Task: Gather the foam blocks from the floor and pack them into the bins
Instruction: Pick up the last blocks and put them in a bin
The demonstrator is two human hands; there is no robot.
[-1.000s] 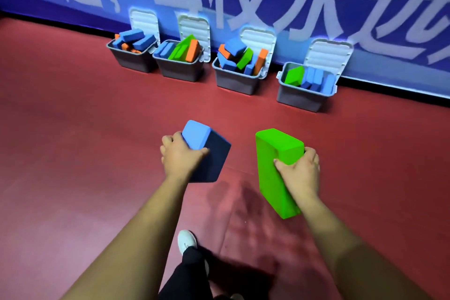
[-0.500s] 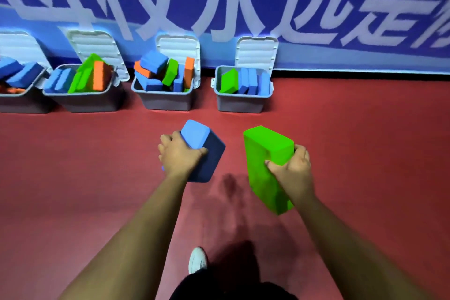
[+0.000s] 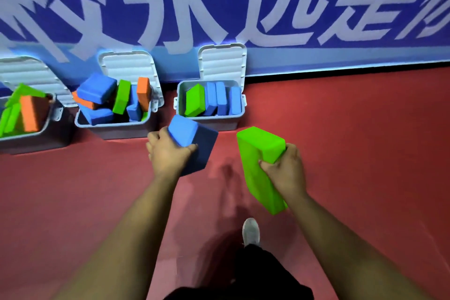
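Over the red floor [image 3: 365, 153], near the open, part-filled bins [image 3: 226, 124], a green block [image 3: 258, 165] and a blue block [image 3: 194, 139] are held aloft, fingers curled round them, by the right hand [image 3: 286, 172] and the left hand [image 3: 168, 153] respectively.

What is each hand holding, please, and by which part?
Left hand: blue block, by its near left side. Right hand: green block, by its upper right side.
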